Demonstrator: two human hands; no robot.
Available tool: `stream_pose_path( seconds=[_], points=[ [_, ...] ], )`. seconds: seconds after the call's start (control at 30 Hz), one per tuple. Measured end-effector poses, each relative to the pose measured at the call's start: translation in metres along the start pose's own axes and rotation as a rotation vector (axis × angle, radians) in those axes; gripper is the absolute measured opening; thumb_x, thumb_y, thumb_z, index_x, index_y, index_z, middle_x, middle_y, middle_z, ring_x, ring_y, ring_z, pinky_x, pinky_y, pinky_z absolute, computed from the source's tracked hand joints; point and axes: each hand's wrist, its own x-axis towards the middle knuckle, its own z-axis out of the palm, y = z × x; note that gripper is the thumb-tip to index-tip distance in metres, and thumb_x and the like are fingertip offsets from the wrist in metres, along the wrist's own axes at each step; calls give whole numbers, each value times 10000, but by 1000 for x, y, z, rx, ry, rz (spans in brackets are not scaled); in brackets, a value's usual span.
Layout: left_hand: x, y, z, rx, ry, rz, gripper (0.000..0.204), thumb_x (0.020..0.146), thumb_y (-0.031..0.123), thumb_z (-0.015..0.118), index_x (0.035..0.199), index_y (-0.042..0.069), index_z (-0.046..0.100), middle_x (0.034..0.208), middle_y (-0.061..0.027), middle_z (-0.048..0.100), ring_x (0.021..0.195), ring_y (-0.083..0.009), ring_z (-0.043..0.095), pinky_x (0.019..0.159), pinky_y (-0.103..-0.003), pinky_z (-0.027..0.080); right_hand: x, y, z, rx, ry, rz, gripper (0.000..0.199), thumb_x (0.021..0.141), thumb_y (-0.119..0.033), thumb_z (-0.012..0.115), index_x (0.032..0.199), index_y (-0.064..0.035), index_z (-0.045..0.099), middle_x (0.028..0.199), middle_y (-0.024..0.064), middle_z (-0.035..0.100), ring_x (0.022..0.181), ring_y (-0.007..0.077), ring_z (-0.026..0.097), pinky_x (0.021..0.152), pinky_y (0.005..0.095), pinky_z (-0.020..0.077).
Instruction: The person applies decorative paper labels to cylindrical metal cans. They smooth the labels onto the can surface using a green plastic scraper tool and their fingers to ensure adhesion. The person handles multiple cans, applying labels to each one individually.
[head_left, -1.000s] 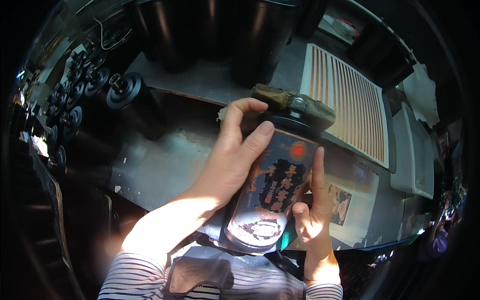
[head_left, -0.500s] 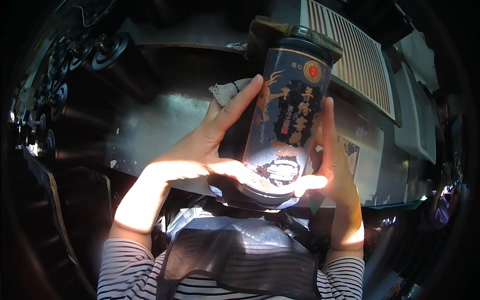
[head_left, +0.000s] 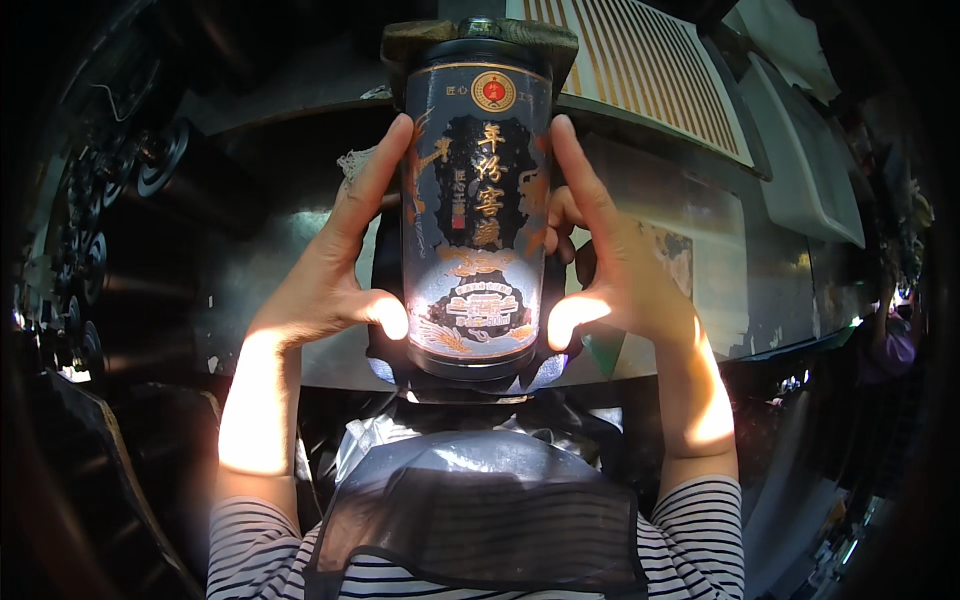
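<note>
A dark cylindrical canister [head_left: 478,210] with a gold-and-black decorated label and a round red badge is in front of me, its long side pointing away. My left hand [head_left: 345,250] lies along its left side, index finger stretched up the edge and thumb at the lower part. On the opposite side my right hand [head_left: 610,250] mirrors it, thumb low and index finger high, other fingers curled by the wall. The canister is clasped between both hands. At its far end is a worn wooden block [head_left: 420,38]; a dark support [head_left: 385,370] shows under the near end.
Dark cylinders [head_left: 160,160] stand in rows at the left. A sheet with gold strips [head_left: 640,70] lies at the far right, beside a white tray [head_left: 800,150]. A printed piece [head_left: 668,248] rests on the metal table [head_left: 270,250]. White knitted fabric [head_left: 352,165] shows behind my left hand.
The canister has turned so its label faces up squarely, and it stands straighter and farther left in view. Both hands have shifted left with it, staying on its sides.
</note>
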Motion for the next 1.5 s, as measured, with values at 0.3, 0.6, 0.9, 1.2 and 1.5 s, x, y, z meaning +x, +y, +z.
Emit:
stream_pose_path(
  seconds=[0.3,0.6,0.9,1.2,1.5],
  points=[
    [5,0,-10,194,-41,56,1241,425,726,675,1442,274,125,1498,-44,152,1378,-294,118,1106,-488,103,4,1,2,-24,43,58,1283,428,-243,859,1458,-230,94,740,-17,425,705,123,451,659,239,392],
    [6,14,-13,371,-130,-113,1286,474,678,714,1447,234,0,1442,-190,141,1307,-444,182,1064,-502,233,14,-23,3,-133,181,167,1314,384,-350,847,1456,-159,110,714,-2,523,657,84,480,530,202,346],
    [-35,60,16,374,-122,-209,1018,691,395,738,1428,48,127,1382,-321,192,1314,-434,197,1066,-495,229,-5,-4,-28,181,269,299,922,695,-591,628,1386,-78,295,670,-26,483,572,31,455,473,182,335],
    [-34,60,29,184,65,-194,956,716,240,738,1445,137,127,1413,-303,149,1304,-405,227,1062,-504,198,-29,-91,-21,-311,492,74,499,730,-106,736,1171,5,531,994,65,603,823,94,594,807,248,481],
    [-65,48,22,120,259,-193,490,840,50,428,1325,-7,392,1315,-175,458,1211,-265,444,1017,-354,333,52,-116,6,-1139,87,-557,241,775,8,645,1012,-36,640,888,78,662,813,164,627,700,245,514]
  ],
)
